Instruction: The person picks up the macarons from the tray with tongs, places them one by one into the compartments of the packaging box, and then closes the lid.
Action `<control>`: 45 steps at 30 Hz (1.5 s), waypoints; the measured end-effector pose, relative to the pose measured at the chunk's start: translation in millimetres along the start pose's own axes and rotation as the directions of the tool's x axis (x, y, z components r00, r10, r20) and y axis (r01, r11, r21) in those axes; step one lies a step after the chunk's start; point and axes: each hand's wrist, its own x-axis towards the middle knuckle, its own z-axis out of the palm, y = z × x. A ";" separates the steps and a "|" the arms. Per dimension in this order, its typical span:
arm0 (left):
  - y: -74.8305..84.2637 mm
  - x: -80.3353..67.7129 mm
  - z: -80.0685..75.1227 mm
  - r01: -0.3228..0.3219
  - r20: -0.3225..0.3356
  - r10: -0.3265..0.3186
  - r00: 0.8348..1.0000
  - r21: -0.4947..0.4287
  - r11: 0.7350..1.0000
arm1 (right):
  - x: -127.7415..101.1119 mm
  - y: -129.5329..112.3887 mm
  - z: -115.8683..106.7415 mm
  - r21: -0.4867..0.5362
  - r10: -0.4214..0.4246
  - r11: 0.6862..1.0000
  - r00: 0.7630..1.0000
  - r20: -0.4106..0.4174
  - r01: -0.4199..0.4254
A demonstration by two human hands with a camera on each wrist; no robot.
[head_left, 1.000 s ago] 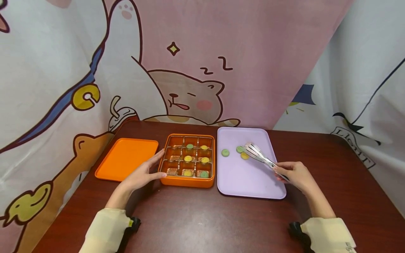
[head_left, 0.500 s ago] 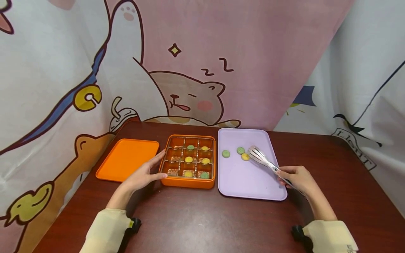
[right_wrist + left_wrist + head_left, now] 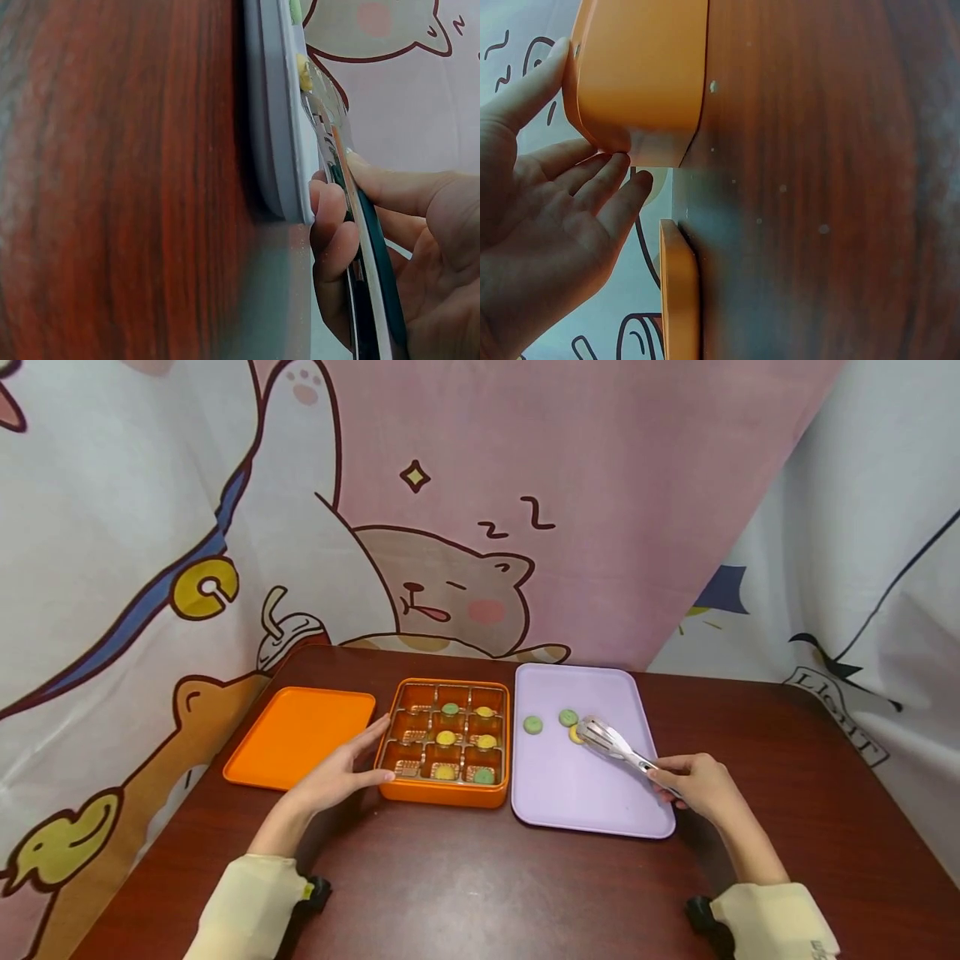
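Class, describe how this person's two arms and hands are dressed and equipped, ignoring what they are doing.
Both hands, left hand and right hand, are bare, with no gloves visible. Each forearm wears a loose pale cream long sleeve ending above the wrist. A small black device sits strapped at each cuff.

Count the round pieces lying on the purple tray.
3 on the purple tray: one green piece at left, another green piece, and a yellow piece partly hidden under the tongs.
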 end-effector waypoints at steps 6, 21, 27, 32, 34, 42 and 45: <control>0.0 0.0 -0.2 0.010 -0.004 -0.010 1.000 -0.009 1.000 | 0.7 1.2 0.3 0.025 -0.005 1.000 1.000 0.006 0.005; -0.1 -0.1 0.1 0.012 -0.001 -0.012 1.000 -0.019 1.000 | -5.0 -0.5 0.7 0.130 -0.044 0.991 0.997 0.057 0.037; 0.1 0.7 0.5 0.010 -0.002 -0.010 1.000 -0.012 1.000 | -10.0 -16.2 2.5 0.153 -0.116 0.983 0.991 0.061 0.105; 1.1 0.4 -0.3 0.035 -0.002 -0.035 0.999 -0.007 0.999 | -12.4 -35.7 4.9 0.214 -0.156 0.967 0.984 0.087 0.135; 0.7 0.5 -1.0 0.034 -0.003 -0.034 0.999 -0.005 0.999 | -12.1 -43.5 6.3 0.232 -0.170 0.962 0.981 0.096 0.144; 1.6 0.3 -0.4 0.010 -0.004 -0.010 1.000 0.000 1.000 | -9.1 -72.8 14.0 0.261 -0.241 0.944 0.962 0.128 0.202; 0.8 0.8 0.2 0.006 -0.005 -0.006 1.000 0.001 1.000 | -7.7 -84.9 20.6 0.273 -0.261 0.938 0.954 0.150 0.214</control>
